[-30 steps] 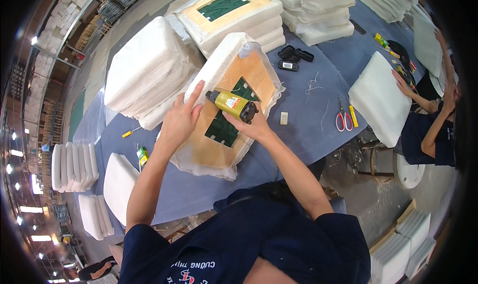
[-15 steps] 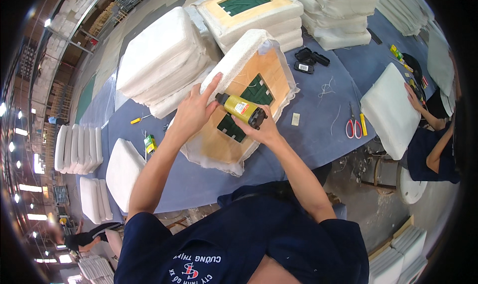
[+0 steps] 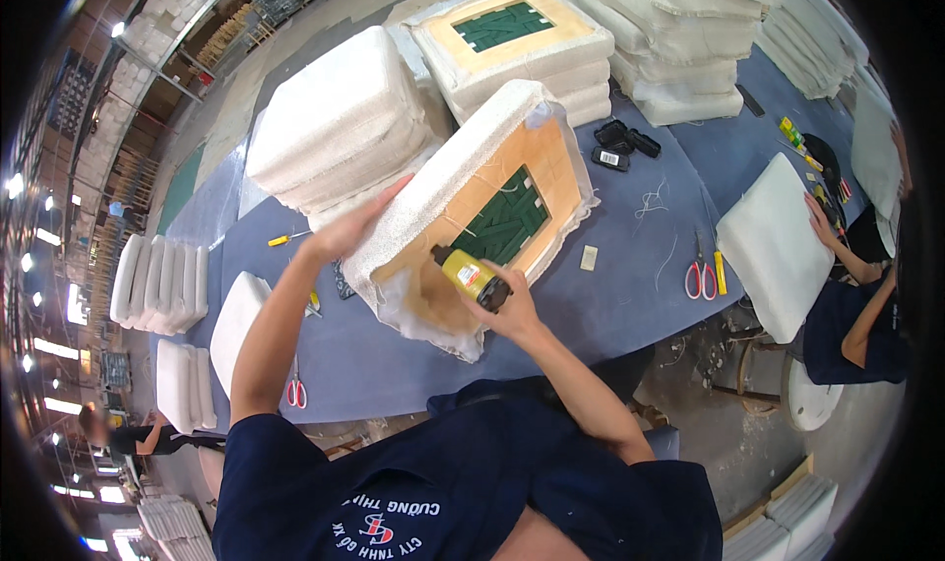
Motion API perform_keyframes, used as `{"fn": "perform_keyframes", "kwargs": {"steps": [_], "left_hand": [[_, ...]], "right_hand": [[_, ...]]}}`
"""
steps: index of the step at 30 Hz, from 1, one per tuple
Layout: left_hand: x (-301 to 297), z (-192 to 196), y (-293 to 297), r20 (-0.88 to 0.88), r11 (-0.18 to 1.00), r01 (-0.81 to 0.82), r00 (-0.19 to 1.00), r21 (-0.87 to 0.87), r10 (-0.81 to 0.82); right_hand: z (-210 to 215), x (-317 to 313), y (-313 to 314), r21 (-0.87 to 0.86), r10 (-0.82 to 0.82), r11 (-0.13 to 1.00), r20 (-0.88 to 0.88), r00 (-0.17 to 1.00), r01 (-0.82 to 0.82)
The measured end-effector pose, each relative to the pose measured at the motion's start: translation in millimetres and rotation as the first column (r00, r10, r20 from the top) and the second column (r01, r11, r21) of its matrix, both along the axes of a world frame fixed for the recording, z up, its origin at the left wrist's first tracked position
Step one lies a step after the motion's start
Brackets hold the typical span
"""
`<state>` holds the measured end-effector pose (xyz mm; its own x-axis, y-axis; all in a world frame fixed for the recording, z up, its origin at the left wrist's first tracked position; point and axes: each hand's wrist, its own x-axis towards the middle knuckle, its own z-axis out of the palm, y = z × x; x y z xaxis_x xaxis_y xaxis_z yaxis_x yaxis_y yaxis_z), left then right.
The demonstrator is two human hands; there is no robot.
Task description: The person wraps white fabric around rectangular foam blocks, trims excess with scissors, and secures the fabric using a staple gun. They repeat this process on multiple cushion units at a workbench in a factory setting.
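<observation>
A padded seat cushion [image 3: 463, 157] with white woven fabric stands tilted in front of me, its wooden underside facing me. Green webbing [image 3: 507, 217] crosses the opening in the wood, and loose sheer lining hangs along the lower edge. At its upper left side my left hand [image 3: 359, 224] grips the cushion, the fingers partly out of sight behind it. My right hand [image 3: 512, 310] is closed round a yellow-green cylindrical tool [image 3: 468, 274] with black ends. The tool's narrow black tip is at the lower part of the wooden underside; whether it touches cannot be made out.
Stacks of white cushions [image 3: 340, 118] stand behind on the blue-covered table [image 3: 591, 310]. Red-handled scissors [image 3: 701, 278], a yellow-handled tool [image 3: 287, 238] and an open black case [image 3: 625, 143] lie around. At right, a co-worker's hand [image 3: 822, 217] touches another cushion [image 3: 773, 236].
The tool has moved down and left, toward the lower edge of the cushion's underside. My left hand has slid from the cushion's front edge onto its outer left side.
</observation>
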<state>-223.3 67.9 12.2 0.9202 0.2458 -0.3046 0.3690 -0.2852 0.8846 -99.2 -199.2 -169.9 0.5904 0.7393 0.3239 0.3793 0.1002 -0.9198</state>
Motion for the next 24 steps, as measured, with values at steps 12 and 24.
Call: {"fn": "perform_keyframes", "kwargs": {"steps": [12,24], "left_hand": [[-7,-7,-65,-0.107,0.536,0.017,0.985,0.844,0.136],[-5,-2,-75,-0.113,0.538,0.035,0.987,0.842,0.112]], "right_hand": [[56,14,10,-0.218,0.12,0.967,-0.076,0.99,-0.134],[31,15,36,0.109,-0.034,0.994,0.189,0.981,0.013]]}}
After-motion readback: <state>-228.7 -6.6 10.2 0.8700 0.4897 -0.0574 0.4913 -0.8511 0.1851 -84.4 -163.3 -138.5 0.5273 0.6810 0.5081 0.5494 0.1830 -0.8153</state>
